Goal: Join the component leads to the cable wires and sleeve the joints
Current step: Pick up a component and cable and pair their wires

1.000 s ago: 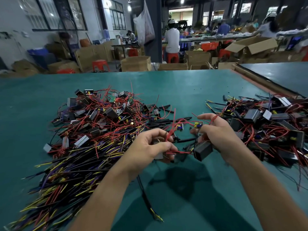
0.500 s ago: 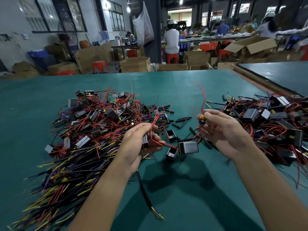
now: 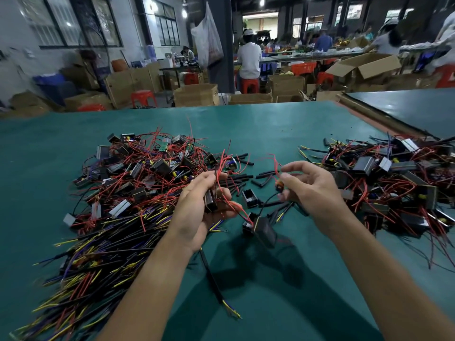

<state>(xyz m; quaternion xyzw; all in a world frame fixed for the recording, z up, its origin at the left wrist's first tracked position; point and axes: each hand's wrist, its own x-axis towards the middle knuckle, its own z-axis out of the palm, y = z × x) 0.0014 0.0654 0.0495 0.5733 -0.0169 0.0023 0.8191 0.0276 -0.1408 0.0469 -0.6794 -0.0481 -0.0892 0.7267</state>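
My left hand (image 3: 197, 207) grips a small black box component (image 3: 210, 201) with thin red leads (image 3: 222, 168) rising from it. My right hand (image 3: 312, 190) pinches a small orange-and-black part (image 3: 280, 186) on red leads, held above the table. Another black box (image 3: 266, 230) hangs blurred on red and black wires between and below the hands. A black cable (image 3: 211, 274) with stripped yellow and blue ends trails from under my left hand toward me. Short black sleeve pieces (image 3: 242, 179) lie scattered behind the hands.
A large heap of black cables and boxed components with red leads (image 3: 128, 193) fills the green table (image 3: 258, 129) at the left. A second heap of assembled parts (image 3: 394, 183) lies at the right. Two open black housings (image 3: 249, 198) sit near the middle. People work far behind.
My left hand has turned palm-up and risen slightly with its component. My right hand has lifted, and the dangling black box has swung lower and toward me.
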